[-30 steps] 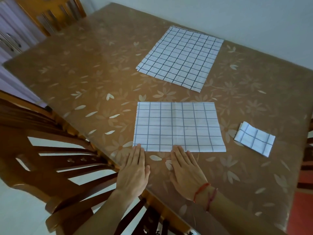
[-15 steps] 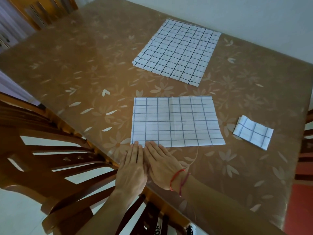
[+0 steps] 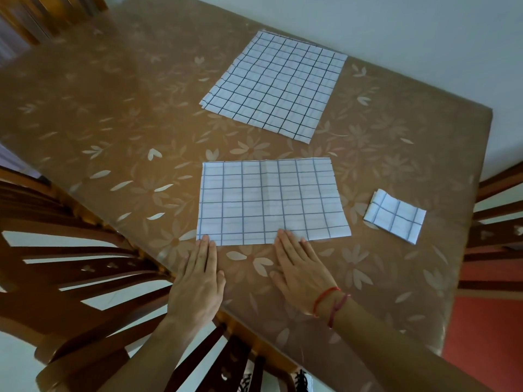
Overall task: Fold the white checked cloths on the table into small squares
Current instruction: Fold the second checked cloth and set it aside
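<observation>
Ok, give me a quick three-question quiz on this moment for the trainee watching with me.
1. True or false: the small folded square lies to the right of the middle cloth.
2. Which cloth do the left hand and right hand touch with straight fingers? A) the small folded square B) the middle cloth, at its near edge C) neither
3. Fill in: the red strings are worn on the ____ wrist.
Key: 1 true; 2 B; 3 right.

2 red cord bracelets (image 3: 322,297), R wrist (image 3: 329,306)
</observation>
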Available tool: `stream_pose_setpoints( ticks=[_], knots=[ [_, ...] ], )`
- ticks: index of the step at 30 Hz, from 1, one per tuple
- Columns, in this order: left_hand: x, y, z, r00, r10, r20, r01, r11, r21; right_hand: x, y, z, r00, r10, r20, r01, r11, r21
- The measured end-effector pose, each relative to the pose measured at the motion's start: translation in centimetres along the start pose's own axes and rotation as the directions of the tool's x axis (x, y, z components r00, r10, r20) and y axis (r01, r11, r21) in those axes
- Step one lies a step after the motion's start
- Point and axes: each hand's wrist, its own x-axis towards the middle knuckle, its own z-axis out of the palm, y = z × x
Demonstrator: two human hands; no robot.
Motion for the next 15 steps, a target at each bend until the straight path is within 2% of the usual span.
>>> stream_pose_setpoints(
  ticks=[9,15],
  knots=[
    [0.1,0.1,-0.5,0.999,0.002,0.050,-0.002,1.000,-0.006,-4.9,7.2,-0.7,0.975,0.219,0.026,-0.218,0.975,-0.045],
    [0.4,0.2,-1.2,0.999,-0.004,0.047,0.005,0.999,-0.033,-5.1,7.4,-1.1,0.968,0.249,0.004,-0.249,0.968,-0.025]
  ],
)
